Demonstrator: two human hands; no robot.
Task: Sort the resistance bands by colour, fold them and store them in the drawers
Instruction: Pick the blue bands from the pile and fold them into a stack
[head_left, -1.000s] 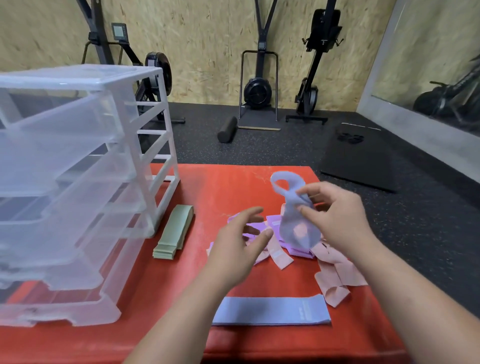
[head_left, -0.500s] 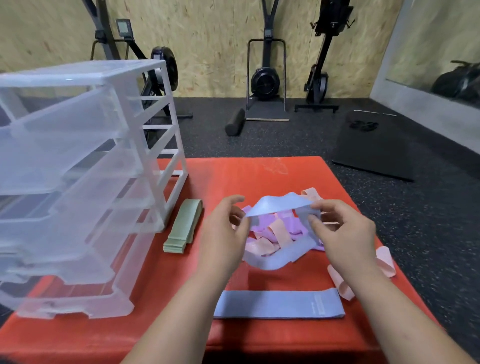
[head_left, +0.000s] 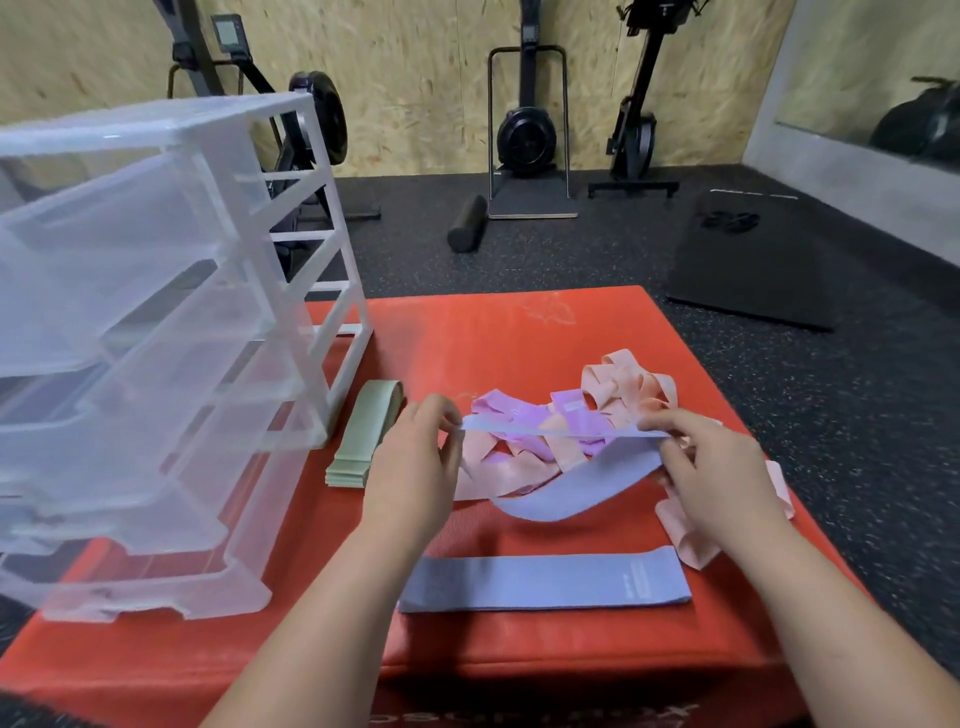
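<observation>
The job is just getting going. The green bands (head_left: 363, 436) are lying folded just left of the left hand (head_left: 415, 467), and a flat blue band (head_left: 545, 582) is lying on the red desk (head_left: 467, 338) below both hands. The pink and purple pile (head_left: 535, 426) is waiting behind them (all mixed up). Nothing seems to be sitting in the drawers (head_left: 156, 312) yet. The left hand and right hand (head_left: 711, 478) are each pinching an end of a second blue band (head_left: 576, 488), holding it between them.

Both hands held a blue resistance band (head_left: 571, 491) stretched over the red mat (head_left: 509, 338), the left hand (head_left: 415, 467) pinching one end and the right hand (head_left: 711, 467) the other. A flat blue band (head_left: 545, 582) lay nearer, folded green bands (head_left: 366, 434) beside the clear drawer unit (head_left: 156, 332).
</observation>
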